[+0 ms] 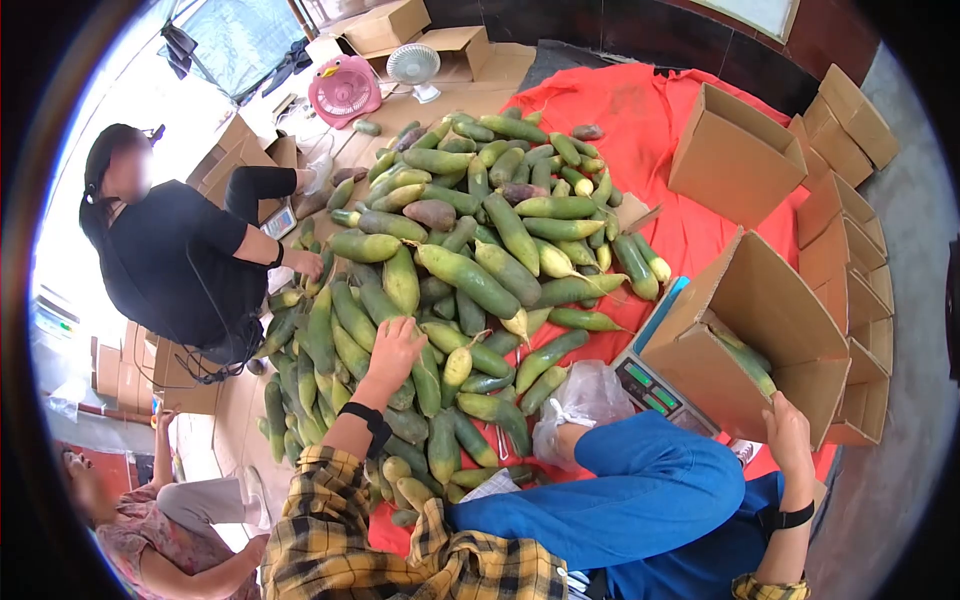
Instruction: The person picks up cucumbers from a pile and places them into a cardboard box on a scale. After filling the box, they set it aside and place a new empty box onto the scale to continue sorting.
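Note:
A large heap of green radishes lies on a red cloth. My left hand rests on radishes near the middle of the heap, its fingers pointing up and away from me; whether they grip one is unclear. At the right, my right hand holds the near edge of an open cardboard box. The box is tilted on a digital scale with green displays, and at least one radish shows inside it. A plastic bag lies beside the scale.
A person in black sits at the left, one hand at the heap's edge. Another person in a patterned top is at the lower left. More open boxes stand at the right. A pink fan and a white fan stand behind.

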The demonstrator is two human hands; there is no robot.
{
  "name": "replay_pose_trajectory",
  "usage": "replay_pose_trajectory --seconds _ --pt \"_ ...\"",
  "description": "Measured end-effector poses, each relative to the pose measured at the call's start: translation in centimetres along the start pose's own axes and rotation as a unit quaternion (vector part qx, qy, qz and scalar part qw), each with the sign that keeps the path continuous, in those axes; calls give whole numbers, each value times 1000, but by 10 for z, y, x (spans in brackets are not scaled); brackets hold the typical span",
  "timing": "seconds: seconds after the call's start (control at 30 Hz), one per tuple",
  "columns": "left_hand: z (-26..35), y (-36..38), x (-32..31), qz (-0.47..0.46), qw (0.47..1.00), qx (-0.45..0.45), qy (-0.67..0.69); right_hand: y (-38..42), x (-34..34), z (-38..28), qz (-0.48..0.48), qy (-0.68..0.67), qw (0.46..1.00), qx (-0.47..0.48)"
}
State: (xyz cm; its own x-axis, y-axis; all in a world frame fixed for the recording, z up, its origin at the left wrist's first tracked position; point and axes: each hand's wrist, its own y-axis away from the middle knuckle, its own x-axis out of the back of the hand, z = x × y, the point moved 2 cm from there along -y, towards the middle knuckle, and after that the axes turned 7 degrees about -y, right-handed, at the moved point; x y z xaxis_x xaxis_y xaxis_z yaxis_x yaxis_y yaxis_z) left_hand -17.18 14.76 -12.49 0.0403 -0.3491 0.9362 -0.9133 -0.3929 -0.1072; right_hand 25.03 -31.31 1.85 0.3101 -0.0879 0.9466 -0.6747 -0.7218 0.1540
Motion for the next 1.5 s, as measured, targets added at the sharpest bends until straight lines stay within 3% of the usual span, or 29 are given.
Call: replay_pose_trajectory --seconds 0.43,0.53,0.6,0.63,0.7,0.73,0.8,0.83,0.9,0.93,1.03,1.07,1.13,1.23,1.33,1.4,1.5 --pt "16 -4 36 66 997 -7 25 1 -4 3 37 2 999 17" --pt "23 -12 58 105 992 34 62 0 -4 2 32 -1 999 10" --pt "20 -18 74 136 962 169 164 0 -4 2 29 3 1000 6" --pt "18 -22 83 138 962 167 165 0 -4 3 24 8 1000 1" --pt "11 -29 105 207 909 226 283 1 -4 3 26 10 1000 0" --pt "13 -33 116 209 909 225 281 0 -5 3 26 12 1000 -1" --pt "23 -44 137 172 800 303 488 0 -7 4 32 11 999 8" --pt "35 -57 152 183 741 280 582 1 -7 6 35 14 999 16" --pt "65 -83 197 191 677 237 670 2 -7 7 36 13 999 14" --pt "78 -97 215 203 700 203 654 2 -8 6 34 11 999 15" --pt "128 -142 265 239 595 129 756 3 -9 5 43 5 999 21" --pt "148 -157 275 225 535 127 804 3 -10 6 44 9 999 12" --pt "188 -192 280 241 507 81 823 3 -12 8 37 29 999 21" --pt "241 -223 281 127 511 11 850 6 -10 7 42 21 999 23" --pt "265 -217 253 42 629 48 775 4 -8 7 43 27 999 19" --pt "265 -195 217 19 678 31 734 3 -9 7 33 32 998 38" --pt "250 -159 160 -104 688 47 717 2 -11 10 28 36 999 30"
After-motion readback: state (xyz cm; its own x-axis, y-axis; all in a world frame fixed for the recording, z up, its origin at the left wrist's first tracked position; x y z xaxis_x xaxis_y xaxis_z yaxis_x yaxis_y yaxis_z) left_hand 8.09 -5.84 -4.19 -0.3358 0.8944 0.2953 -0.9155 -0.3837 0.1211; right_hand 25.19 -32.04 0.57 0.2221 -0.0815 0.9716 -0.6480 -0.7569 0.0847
